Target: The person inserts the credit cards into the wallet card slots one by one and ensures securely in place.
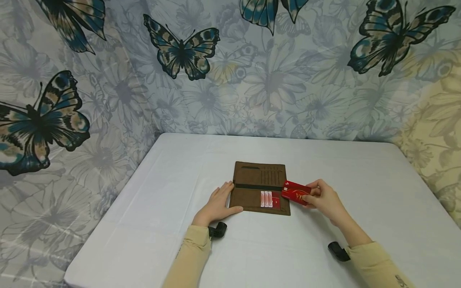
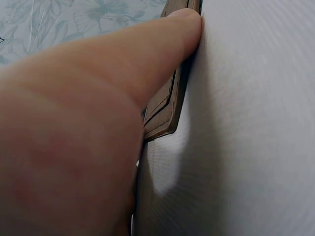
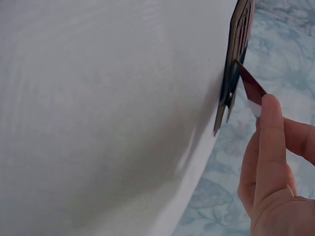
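Observation:
A brown bifold wallet (image 1: 246,203) lies opened flat on the white table. In its lower half, several pale pink-and-white strips (image 1: 266,199) sit in slots beside a red card (image 1: 275,202). My left hand (image 1: 215,206) rests at the wallet's left edge, fingers extended; its thumb touches the lower edge, as the left wrist view also shows. My right hand (image 1: 325,200) pinches another red card (image 1: 294,191) between thumb and fingers. That card is tilted, its left end at the wallet's right edge. In the right wrist view, the card (image 3: 252,87) is seen nearly edge-on.
A white cloth covers the table (image 1: 180,176). Behind it hangs a butterfly-and-flower-patterned wall covering (image 1: 273,92). Black wrist cameras sit on the left wrist (image 1: 217,230) and near the right cuff (image 1: 338,252).

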A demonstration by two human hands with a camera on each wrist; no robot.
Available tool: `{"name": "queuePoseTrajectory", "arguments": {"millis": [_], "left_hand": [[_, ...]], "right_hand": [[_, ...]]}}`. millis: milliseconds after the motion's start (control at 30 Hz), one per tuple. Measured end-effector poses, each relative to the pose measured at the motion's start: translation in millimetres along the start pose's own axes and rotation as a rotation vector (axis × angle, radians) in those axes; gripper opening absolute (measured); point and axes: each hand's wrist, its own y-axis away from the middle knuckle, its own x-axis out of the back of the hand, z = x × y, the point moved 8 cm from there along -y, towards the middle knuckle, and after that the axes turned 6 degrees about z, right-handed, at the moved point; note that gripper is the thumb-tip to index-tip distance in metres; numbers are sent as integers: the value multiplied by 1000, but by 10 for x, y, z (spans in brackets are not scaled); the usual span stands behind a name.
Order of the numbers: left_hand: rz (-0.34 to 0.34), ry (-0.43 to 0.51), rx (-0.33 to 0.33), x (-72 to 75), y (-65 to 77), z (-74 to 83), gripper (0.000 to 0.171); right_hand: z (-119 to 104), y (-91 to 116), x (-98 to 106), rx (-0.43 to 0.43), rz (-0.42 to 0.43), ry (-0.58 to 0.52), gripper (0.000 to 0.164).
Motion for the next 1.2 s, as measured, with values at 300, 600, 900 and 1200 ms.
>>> {"name": "queuePoseTrajectory", "arguments": {"millis": [300,600,900,1200], "left_hand": [[-8,-2,17,-4,-2,-3,90],[-8,1,14,4,1,8,89],[-8,7,14,14,15,24,88],[-4,18,8,22,17,27,88]], "right_hand": [[-62,51,-57,-98,-48,-28,43],[-176,164,-59,-180,-126,-67,43],[-145,187,-57,-197,-159,-63,47],[-114,185,-67,-203,-180,-33,49]]}}
